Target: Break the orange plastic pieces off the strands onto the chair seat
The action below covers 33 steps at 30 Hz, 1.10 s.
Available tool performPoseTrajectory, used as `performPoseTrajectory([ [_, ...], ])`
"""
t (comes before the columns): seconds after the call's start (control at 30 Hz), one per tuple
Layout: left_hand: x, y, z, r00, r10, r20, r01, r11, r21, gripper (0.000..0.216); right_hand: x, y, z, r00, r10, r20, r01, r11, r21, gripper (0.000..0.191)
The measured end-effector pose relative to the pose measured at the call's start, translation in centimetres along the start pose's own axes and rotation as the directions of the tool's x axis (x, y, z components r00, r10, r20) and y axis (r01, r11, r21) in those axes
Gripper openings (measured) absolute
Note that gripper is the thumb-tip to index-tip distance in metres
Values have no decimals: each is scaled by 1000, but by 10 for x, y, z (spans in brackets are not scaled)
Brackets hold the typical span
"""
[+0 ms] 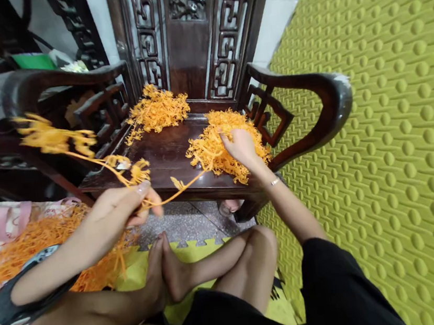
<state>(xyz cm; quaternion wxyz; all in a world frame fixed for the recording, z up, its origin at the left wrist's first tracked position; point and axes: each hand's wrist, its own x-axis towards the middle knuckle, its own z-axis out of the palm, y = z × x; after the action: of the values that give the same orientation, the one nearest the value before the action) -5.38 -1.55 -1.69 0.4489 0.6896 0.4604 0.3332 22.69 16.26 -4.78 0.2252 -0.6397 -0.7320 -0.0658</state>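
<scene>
One long, thin, orange, plastic-looking branch with frilly tufts [183, 189] is grasped between the fingers of the left hand [122, 203], near the front edge of a dark brown, polished wooden chair [161, 156]. Its tufted end is raised toward the left and is blurred; the stem runs to the right as far as a frilly orange heap [209, 143] on the seat. The right hand [242, 147] is at this heap, and I cannot tell if its fingers grasp something. A second orange heap [161, 111] lies at the back left of the seat. Near the left forearm, many loose orange strands [60, 223] lie at a white bag with pink handles [23, 215].
</scene>
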Motion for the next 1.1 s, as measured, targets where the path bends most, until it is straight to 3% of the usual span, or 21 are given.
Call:
performPoseTrajectory([
  [0.1, 1, 0, 1, 988, -41, 148, 41, 999, 5, 42, 52, -12, 9, 988, -108, 110, 119, 988, -95, 41],
  [0.27, 5, 3, 1, 995, 33, 92, -29, 999, -45, 39, 77, -22, 28, 934, -241, 264, 296, 935, -193, 28],
  [0.4, 9, 5, 0, 996, 25, 84, -15, 992, -126, 42, 79, -17, 30, 906, -292, 307, 361, 911, -199, 28],
  [0.53, 14, 4, 0, 993, 64, 97, -39, 970, -241, 42, 71, -18, 12, 896, -354, 267, 395, 911, -121, 24],
  [0.6, 16, 3, 1, 990, 85, 111, -49, 956, -289, 43, 53, -26, -1, 891, -403, 211, 423, 904, -62, 33],
  [0.67, 19, 3, 4, 984, 107, 144, -53, 940, -336, 45, 21, -39, -12, 848, -500, 179, 483, 866, 128, 44],
  [0.7, 20, 4, 7, 979, 115, 170, -48, 933, -358, 45, 1, -47, -16, 808, -565, 164, 511, 812, 282, 50],
  [0.77, 24, 5, 13, 962, 118, 246, -11, 918, -396, 46, -43, -66, -22, 718, -695, 37, 419, 475, 773, 63],
  [0.8, 26, 5, 16, 944, 114, 309, 23, 913, -408, 46, -64, -77, -23, 713, -701, -16, 324, 309, 894, 69],
  [0.83, 28, 6, 20, 917, 109, 383, 64, 909, -411, 46, -84, -87, -25, 741, -671, -35, 199, 170, 965, 73],
  [0.9, 32, 4, 29, 857, 75, 509, 155, 905, -395, 46, -117, -106, -27, 835, -549, 37, -63, -29, 998, 66],
  [0.97, 36, 2, 37, 834, 18, 552, 206, 917, -341, 44, -140, -119, -29, 909, -395, 135, -239, -228, 944, 48],
  [1.03, 39, -1, 46, 849, -24, 529, 201, 939, -279, 43, -154, -123, -33, 954, -241, 179, -274, -454, 848, 35],
  [1.1, 40, -2, 55, 859, -4, 513, 124, 972, -200, 43, -162, -121, -37, 966, -117, 230, -248, -665, 704, 37],
])
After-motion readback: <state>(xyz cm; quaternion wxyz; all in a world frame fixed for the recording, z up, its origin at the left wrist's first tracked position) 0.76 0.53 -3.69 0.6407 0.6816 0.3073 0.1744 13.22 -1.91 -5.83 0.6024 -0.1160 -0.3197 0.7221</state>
